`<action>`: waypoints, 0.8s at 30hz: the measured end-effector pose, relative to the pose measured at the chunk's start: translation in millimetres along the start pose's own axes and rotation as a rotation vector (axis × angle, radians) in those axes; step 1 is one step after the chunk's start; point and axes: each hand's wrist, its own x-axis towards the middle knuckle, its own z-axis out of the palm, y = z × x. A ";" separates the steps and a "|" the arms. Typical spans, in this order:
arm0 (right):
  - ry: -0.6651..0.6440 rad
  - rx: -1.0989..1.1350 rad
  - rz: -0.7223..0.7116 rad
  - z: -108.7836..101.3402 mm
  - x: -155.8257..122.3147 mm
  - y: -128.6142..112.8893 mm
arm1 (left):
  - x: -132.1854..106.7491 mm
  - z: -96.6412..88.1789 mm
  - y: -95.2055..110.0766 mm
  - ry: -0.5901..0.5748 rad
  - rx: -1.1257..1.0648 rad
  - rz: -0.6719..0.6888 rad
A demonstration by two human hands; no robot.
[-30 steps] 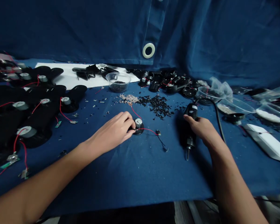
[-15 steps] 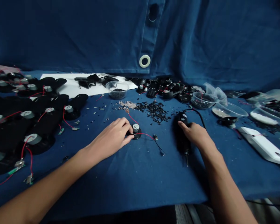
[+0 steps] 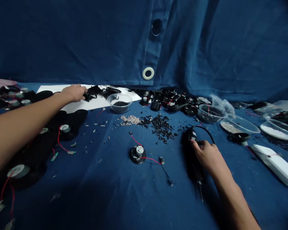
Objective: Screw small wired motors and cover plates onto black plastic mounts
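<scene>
My left hand (image 3: 75, 92) reaches over the white sheet at the back left, fingers apart, its tips beside a pile of black plastic parts (image 3: 94, 92). Whether it touches one is hard to see. My right hand (image 3: 207, 155) is closed around a black electric screwdriver (image 3: 194, 166), whose bit points towards the near edge and whose cable loops behind. Between the hands, untouched, lies a small round black part with a silvery motor-like cylinder (image 3: 139, 150) on top. Red wires run from it, one to a small circuit board (image 3: 161, 160) with a dark lead.
Silver screws (image 3: 130, 120) and black slivers (image 3: 162, 127) lie heaped behind the round part. A clear tub (image 3: 120, 103) of tiny black pieces stands behind them. Black assemblies with red wires (image 3: 64, 128) fill the left. Clear bowls (image 3: 240, 124) and a white device (image 3: 275, 163) sit at right.
My left hand has let go of the round black part and moved back and left to the black plastic parts. My right hand stays on the screwdriver. The view has tilted up slightly.
</scene>
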 end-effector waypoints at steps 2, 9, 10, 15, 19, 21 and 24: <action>0.001 0.031 0.012 0.5 0.0 -0.2 | 7.6 7.8 -10.9 -0.030 0.009 0.012; 0.252 0.134 -0.033 -7.4 -13.0 -11.2 | 11.6 22.7 -21.4 -0.030 0.066 0.009; 0.329 0.166 -0.073 -11.4 -19.6 -16.2 | 8.5 19.6 -19.1 -0.017 0.077 0.000; 0.510 0.289 -0.819 -36.2 -68.6 -64.6 | -22.4 -15.6 19.9 0.183 0.216 -0.072; 0.198 0.113 -1.451 -43.4 -95.9 -117.3 | -62.6 -48.1 81.0 0.279 0.225 -0.022; 0.205 -0.029 -1.516 -40.7 -98.2 -137.4 | -89.4 -57.4 112.2 0.213 0.223 0.064; 0.338 -0.184 -1.425 -34.0 -93.3 -151.2 | -138.3 -58.8 150.4 0.180 0.199 0.090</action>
